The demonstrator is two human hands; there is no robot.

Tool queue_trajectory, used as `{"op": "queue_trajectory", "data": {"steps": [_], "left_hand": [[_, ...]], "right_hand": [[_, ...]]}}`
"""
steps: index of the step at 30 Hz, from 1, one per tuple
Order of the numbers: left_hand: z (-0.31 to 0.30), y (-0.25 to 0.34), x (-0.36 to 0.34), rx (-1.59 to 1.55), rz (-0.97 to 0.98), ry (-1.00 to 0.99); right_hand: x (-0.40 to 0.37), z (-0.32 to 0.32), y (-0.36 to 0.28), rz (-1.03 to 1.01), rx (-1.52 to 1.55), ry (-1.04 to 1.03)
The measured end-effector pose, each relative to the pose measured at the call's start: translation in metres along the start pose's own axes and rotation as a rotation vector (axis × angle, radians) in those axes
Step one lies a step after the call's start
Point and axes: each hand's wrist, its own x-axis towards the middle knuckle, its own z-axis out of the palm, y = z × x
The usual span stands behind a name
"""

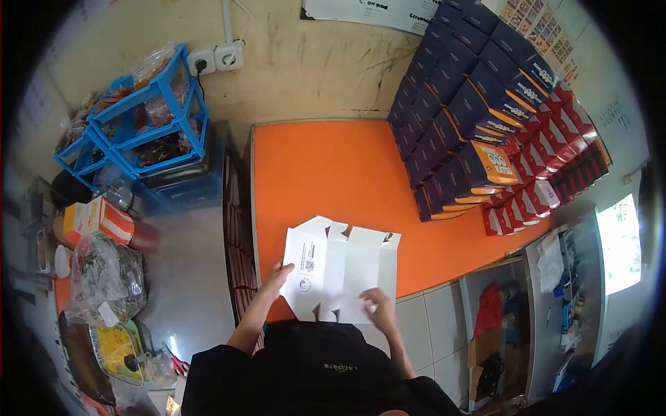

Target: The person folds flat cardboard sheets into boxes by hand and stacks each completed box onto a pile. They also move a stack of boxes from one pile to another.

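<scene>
A flat white cardboard box blank with fold lines, notched flaps and printed text and a code on its left panel lies in front of me, over the near part of the orange tabletop. My left hand grips its left edge, thumb on top of the panel and the other fingers underneath. Over the blank's lower right part is my right hand, its fingers bent and smeared by motion. Below the right hand, the blank's near edge comes close to my black shirt.
Stacked dark blue boxes and red-and-white boxes stand at the orange table's right. To the left are blue plastic racks with bagged goods, a clear plastic bag and pink-handled scissors. Open shelving is on the right.
</scene>
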Motion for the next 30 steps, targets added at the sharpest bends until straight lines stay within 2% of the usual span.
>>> {"op": "queue_trajectory", "data": {"steps": [1, 2, 4, 5, 7, 8, 9, 11, 12, 14, 16, 17, 18, 19, 20, 21, 22, 23, 24, 26, 28, 30], "left_hand": [[0.002, -0.003, -0.002, 0.006, 0.081, -0.012], [0.004, -0.004, -0.005, 0.010, 0.075, -0.010], [0.012, -0.001, -0.010, 0.023, 0.123, 0.028], [0.017, 0.004, -0.016, 0.012, 0.130, 0.032], [0.021, 0.007, -0.021, -0.002, 0.163, 0.003], [0.021, 0.008, -0.024, -0.014, 0.194, -0.021], [0.025, 0.015, -0.034, -0.015, 0.195, -0.020], [0.031, 0.027, -0.052, -0.113, 0.292, -0.109], [0.032, 0.032, -0.059, -0.146, 0.323, -0.138], [0.020, 0.035, -0.065, -0.034, 0.511, -0.230], [0.013, 0.037, -0.061, 0.078, 0.563, -0.172], [0.015, 0.042, -0.059, 0.161, 0.677, -0.024], [0.019, 0.048, -0.059, 0.244, 0.793, 0.127], [0.028, 0.052, -0.063, 0.402, 0.791, 0.281], [0.019, 0.029, -0.047, 0.401, 0.800, 0.284], [0.006, -0.013, -0.017, 0.509, 0.822, 0.377], [0.000, -0.035, 0.003, 0.612, 0.843, 0.472], [0.010, -0.019, -0.010, 0.682, 0.889, 0.449], [0.016, -0.005, -0.016, 0.664, 0.893, 0.454], [0.011, 0.006, -0.033, 0.586, 0.534, 0.355], [0.008, 0.007, -0.032, 0.637, 0.490, 0.357], [0.016, 0.015, -0.029, 0.130, 0.426, 0.285]], "right_hand": [[0.003, -0.004, 0.019, 0.047, -0.007, 0.211], [0.006, -0.010, 0.034, 0.098, -0.015, 0.422], [0.015, -0.027, 0.031, 0.117, -0.013, 0.582], [0.016, -0.030, 0.035, 0.118, -0.015, 0.585], [0.022, -0.034, 0.049, 0.045, -0.052, 0.749], [0.022, -0.037, 0.062, 0.043, -0.054, 0.748], [0.020, -0.042, 0.069, 0.198, -0.064, 0.703], [0.022, -0.041, 0.075, 0.352, -0.072, 0.652], [0.029, -0.041, 0.046, 0.301, 0.256, 0.717], [0.028, -0.043, 0.028, 0.260, 0.584, 0.771], [0.025, -0.053, 0.031, 0.126, 0.649, 0.408], [0.024, -0.058, 0.031, 0.123, 0.688, 0.378], [0.022, -0.051, 0.044, 0.124, 0.689, 0.373], [0.018, -0.037, 0.070, 0.067, 0.566, 0.459], [0.015, -0.023, 0.097, 0.003, 0.443, 0.548], [0.016, 0.002, 0.112, -0.018, 0.368, 0.628], [0.019, -0.008, 0.077, 0.003, 0.366, 0.506], [0.025, -0.016, 0.037, -0.022, 0.364, 0.550], [0.032, -0.023, 0.014, -0.037, 0.358, 0.587], [0.039, -0.038, 0.021, 0.052, 0.308, 0.592], [0.048, -0.031, 0.020, 0.138, 0.281, 0.602], [0.063, -0.019, 0.006, 0.092, 0.051, 0.749]]}}
